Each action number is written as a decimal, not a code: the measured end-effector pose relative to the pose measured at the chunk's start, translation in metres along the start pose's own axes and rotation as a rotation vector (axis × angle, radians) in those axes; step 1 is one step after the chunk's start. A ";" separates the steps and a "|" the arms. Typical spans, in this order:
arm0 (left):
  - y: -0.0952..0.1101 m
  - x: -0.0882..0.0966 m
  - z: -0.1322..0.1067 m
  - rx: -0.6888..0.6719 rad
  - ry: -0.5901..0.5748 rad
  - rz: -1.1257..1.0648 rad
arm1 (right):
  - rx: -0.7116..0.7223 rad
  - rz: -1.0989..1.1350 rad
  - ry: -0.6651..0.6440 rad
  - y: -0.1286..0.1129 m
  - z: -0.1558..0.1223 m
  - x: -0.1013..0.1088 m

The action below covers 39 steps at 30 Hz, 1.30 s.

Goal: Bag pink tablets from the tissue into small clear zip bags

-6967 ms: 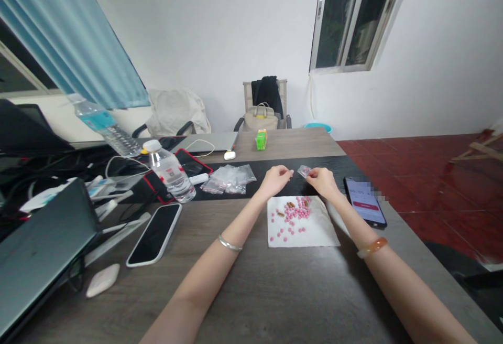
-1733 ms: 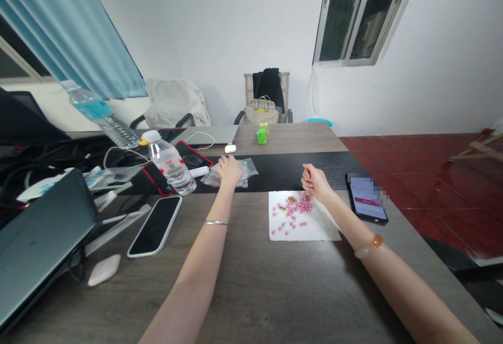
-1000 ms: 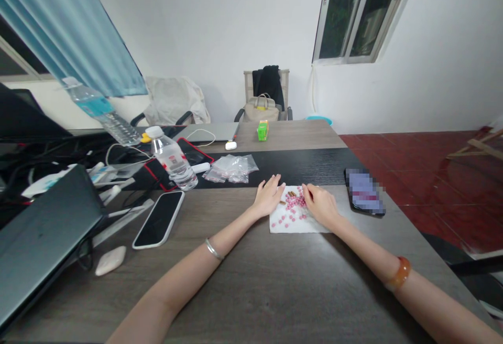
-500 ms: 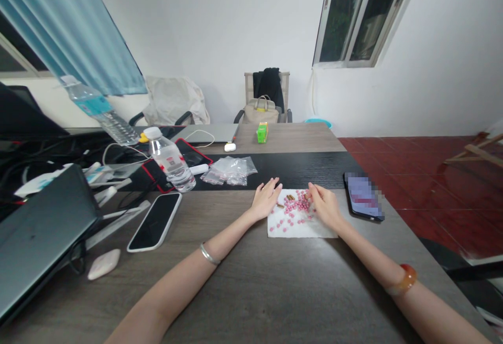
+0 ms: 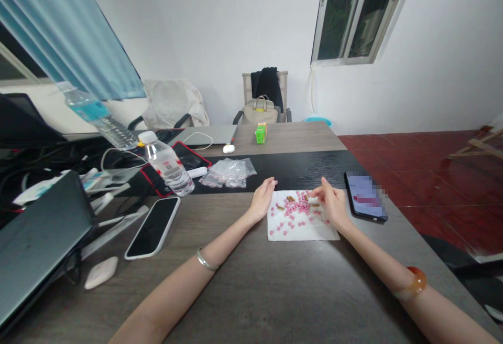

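Observation:
A white paper sheet [image 5: 302,227] lies on the dark table, with loose round pink pills [image 5: 295,207] heaped and scattered on it. A few brown capsules [image 5: 290,199] lie at the pile's upper left. My left hand [image 5: 261,200] rests flat at the sheet's left edge, fingers apart, holding nothing. My right hand [image 5: 332,205] sits over the sheet's right side, fingertips drawn together just right of the pile. Whether anything small lies between them is hidden.
Transparent zip bags [image 5: 228,173] and a water bottle [image 5: 167,168] stand left of the sheet. A black smartphone [image 5: 153,227] lies further left, and another phone [image 5: 365,196] lies to the right, near the table's edge. Cables and a laptop [image 5: 39,228] crowd the left.
My right hand has shifted rightward, away from the pile's centre. My left hand has drawn back slightly to the left, toward the sheet's edge.

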<state>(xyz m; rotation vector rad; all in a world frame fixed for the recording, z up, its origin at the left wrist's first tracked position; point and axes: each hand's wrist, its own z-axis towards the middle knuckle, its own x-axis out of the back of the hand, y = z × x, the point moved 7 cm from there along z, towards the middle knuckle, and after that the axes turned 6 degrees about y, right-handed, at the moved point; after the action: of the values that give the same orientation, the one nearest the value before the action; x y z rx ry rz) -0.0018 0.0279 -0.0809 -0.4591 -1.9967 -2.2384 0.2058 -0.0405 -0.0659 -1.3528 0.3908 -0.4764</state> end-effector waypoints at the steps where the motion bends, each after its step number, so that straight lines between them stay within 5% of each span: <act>1: -0.002 0.002 0.000 0.023 0.034 -0.063 | -0.024 0.049 0.042 0.003 0.002 0.004; 8: -0.005 0.019 0.003 0.062 0.200 -0.415 | -0.251 0.361 0.240 0.027 0.019 0.028; 22: -0.003 0.020 0.003 0.072 0.181 -0.389 | -0.307 0.212 0.055 0.030 0.020 0.019; 39: -0.002 0.017 0.004 0.083 0.139 -0.420 | -0.297 0.103 -0.014 0.027 0.019 0.017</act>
<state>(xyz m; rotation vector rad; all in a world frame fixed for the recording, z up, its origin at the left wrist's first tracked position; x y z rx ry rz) -0.0180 0.0338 -0.0779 0.1373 -2.2664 -2.3128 0.2327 -0.0302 -0.0893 -1.6126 0.5321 -0.3319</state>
